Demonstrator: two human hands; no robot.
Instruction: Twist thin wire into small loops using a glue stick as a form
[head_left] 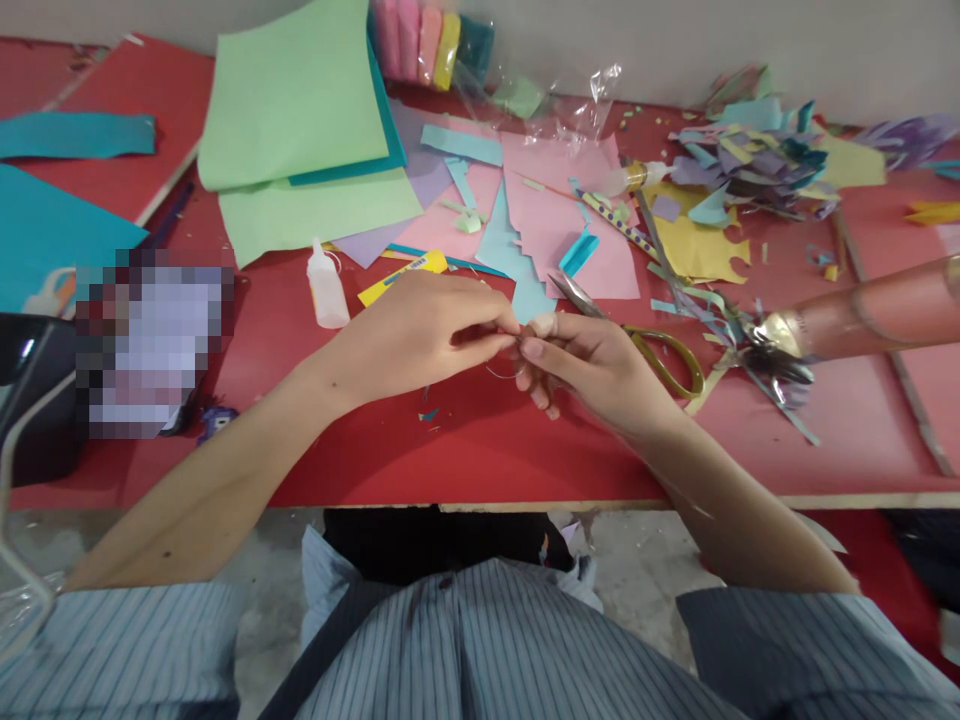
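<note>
Left hand (435, 325) and right hand (604, 375) pinch something tiny (520, 337) — thin strand (501, 376) looping beneath.

Plain pale grey wall (712, 40) across top of view. Red counter (420, 465) spans full width, far side close against wall. Surface smooth, paler and glossier toward right. Near edge (825, 502) thin, light wood-coloured. Floor (630, 575) below: grey, mottled, with pale marks. Another red surface (885, 575) low at right, kind unclear. Light soft, shadows faint.
</note>
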